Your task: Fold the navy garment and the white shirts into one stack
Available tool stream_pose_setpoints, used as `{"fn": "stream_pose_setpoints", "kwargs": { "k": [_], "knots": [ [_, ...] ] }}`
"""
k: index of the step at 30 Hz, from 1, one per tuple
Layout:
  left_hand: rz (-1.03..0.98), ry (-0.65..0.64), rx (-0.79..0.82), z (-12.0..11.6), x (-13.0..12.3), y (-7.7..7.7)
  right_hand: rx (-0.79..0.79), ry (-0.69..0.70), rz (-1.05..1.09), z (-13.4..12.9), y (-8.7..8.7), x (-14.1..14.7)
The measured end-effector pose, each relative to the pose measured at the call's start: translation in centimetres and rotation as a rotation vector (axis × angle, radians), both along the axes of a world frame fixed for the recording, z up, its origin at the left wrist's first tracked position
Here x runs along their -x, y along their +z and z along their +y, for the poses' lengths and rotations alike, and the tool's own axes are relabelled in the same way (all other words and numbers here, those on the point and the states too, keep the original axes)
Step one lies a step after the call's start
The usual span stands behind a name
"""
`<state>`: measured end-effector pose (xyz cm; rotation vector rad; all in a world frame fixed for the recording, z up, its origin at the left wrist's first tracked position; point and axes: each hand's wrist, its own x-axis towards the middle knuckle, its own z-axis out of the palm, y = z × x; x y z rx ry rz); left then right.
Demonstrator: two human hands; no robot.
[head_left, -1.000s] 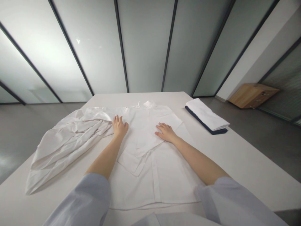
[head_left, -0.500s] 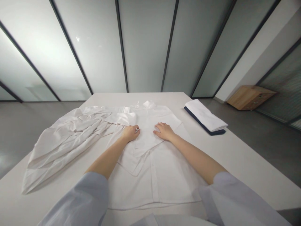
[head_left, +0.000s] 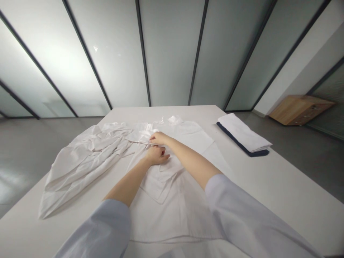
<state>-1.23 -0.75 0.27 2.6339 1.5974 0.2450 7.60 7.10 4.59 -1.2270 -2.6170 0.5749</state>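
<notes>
A white shirt (head_left: 161, 222) lies spread on the table, its hem towards me and its front strip running lengthwise. Part of it is folded over at an angle across the middle. My right hand (head_left: 160, 138) reaches across to the left, fingers pinched on the edge of a shiny white part of the cloth. Just below it, my left hand (head_left: 156, 156) rests on the shirt, fingers bent and thumb held apart; I see nothing gripped in it. The right forearm covers some of the shirt's middle.
A heap of rumpled white cloth (head_left: 86, 157) spreads over the left of the table (head_left: 268, 193). At the right lies a folded white cloth (head_left: 242, 132) on a dark blue one (head_left: 258, 154). A wooden cabinet (head_left: 295, 109) stands on the floor beyond, near frosted glass panels (head_left: 172, 53).
My right hand has moved left across the shirt, from lying spread on it to pinching cloth above my left hand. The left hand has shifted slightly. The view has turned a little left.
</notes>
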Motion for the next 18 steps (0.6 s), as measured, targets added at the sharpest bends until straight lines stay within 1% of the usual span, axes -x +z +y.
{"fn": "stream_pose_setpoints", "kwargs": {
  "k": [2, 4, 6, 8, 10, 13, 15, 18],
  "knots": [
    [-0.004, -0.008, 0.013, 0.1, 0.1, -0.2, 0.025, -0.019, -0.091, 0.1, -0.4, 1.0],
    [-0.007, -0.007, 0.027, 0.2, 0.1, -0.2, 0.008, -0.072, -0.141, 0.3, -0.9, 1.4],
    [-0.008, -0.009, 0.036, 0.2, 0.1, -0.2, -0.024, -0.151, -0.123, 0.7, -1.4, 1.3],
    [-0.012, 0.003, 0.04, 0.2, 0.1, -0.2, -0.057, -0.257, -0.04, 1.1, -1.9, 0.5],
    [-0.034, 0.032, 0.032, 0.3, 0.2, -0.2, -0.089, -0.389, 0.053, 1.4, -2.2, -0.9],
    [-0.127, 0.056, -0.029, 0.5, 0.4, -0.3, -0.134, -0.564, 0.128, 1.3, -2.8, -4.1],
    [-0.205, 0.073, -0.109, 0.7, 0.4, -0.5, -0.151, -0.614, 0.093, 0.9, -3.1, -6.6],
    [-0.264, 0.152, -0.233, 0.8, 0.5, -0.8, -0.175, -0.601, -0.095, 0.1, -3.7, -9.9]
  ]
}}
